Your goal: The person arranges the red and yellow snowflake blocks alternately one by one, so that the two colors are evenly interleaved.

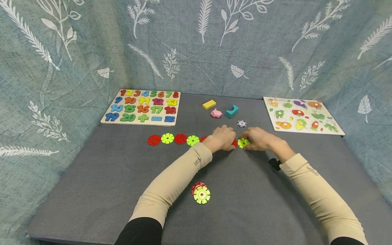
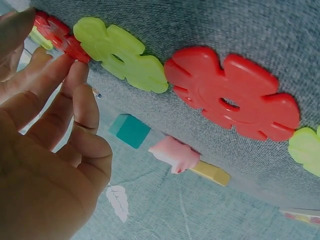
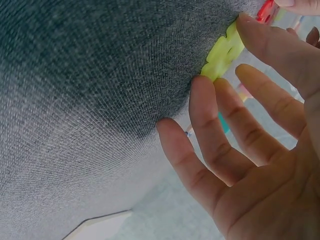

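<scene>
A row of flower-shaped plastic discs, alternating red [image 1: 154, 140] and yellow-green [image 1: 167, 138], runs across the table. Near its right end my left hand [image 1: 223, 137] pinches a red disc [image 2: 60, 36] between thumb and fingers, flat on the cloth; the sleeve and hand hide part of the row in the head view. My right hand [image 1: 259, 139] holds the last yellow-green disc [image 1: 243, 143] by its edges, thumb on the near side and fingers on the far side. In the right wrist view, this yellow-green disc [image 3: 222, 52] lies close to the red one.
Nearer me lie a yellow-green disc [image 1: 201, 195] and a red disc [image 1: 196, 186], overlapping. Behind the row are a poker chip [image 1: 242, 123], teal arch block [image 1: 231, 111], pink pig [image 1: 216, 113] and yellow block [image 1: 209, 104]. A number puzzle [image 1: 137, 121] and vegetable puzzle [image 1: 277, 117] flank them.
</scene>
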Motion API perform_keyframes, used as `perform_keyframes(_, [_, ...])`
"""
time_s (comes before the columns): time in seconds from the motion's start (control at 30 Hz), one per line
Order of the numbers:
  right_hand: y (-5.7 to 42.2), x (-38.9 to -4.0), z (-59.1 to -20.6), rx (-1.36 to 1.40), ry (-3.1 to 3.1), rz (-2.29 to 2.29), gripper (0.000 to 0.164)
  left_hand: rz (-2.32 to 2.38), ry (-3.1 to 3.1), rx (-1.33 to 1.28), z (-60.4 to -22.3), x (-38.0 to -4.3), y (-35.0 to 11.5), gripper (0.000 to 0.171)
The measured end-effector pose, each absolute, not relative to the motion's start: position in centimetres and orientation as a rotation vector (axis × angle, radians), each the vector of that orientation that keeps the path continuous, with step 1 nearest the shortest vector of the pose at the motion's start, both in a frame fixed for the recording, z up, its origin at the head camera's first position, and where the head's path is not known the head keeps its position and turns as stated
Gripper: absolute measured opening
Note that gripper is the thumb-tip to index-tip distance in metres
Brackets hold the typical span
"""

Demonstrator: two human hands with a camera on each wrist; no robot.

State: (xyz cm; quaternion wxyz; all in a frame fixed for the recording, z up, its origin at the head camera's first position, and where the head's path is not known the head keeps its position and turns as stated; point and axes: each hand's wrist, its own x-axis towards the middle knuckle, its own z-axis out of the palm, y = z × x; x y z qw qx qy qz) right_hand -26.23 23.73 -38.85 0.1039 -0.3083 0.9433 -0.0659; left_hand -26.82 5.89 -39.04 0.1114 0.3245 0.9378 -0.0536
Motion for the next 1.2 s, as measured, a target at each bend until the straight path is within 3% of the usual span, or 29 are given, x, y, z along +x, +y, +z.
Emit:
perform_keyframes(0.57, [23.8,-26.1,-39.1,-0.910,2.807,-0.193,0.040,-0.133,2.761,0.972,-39.2,-26.8,5.7,0.041])
perform_keyframes(0.87, [24.0,-25.8,-39.1,-0.881,2.811,-0.224,0.039,-0.117,2.749,0.971,-39.2,-26.9,5.7,0.047])
perform_keyframes(1.2, [22.6,-24.0,-39.2,-1.046,2.699,-0.382,0.020,-0.089,2.759,0.985,-39.3,-26.9,5.4,0.046])
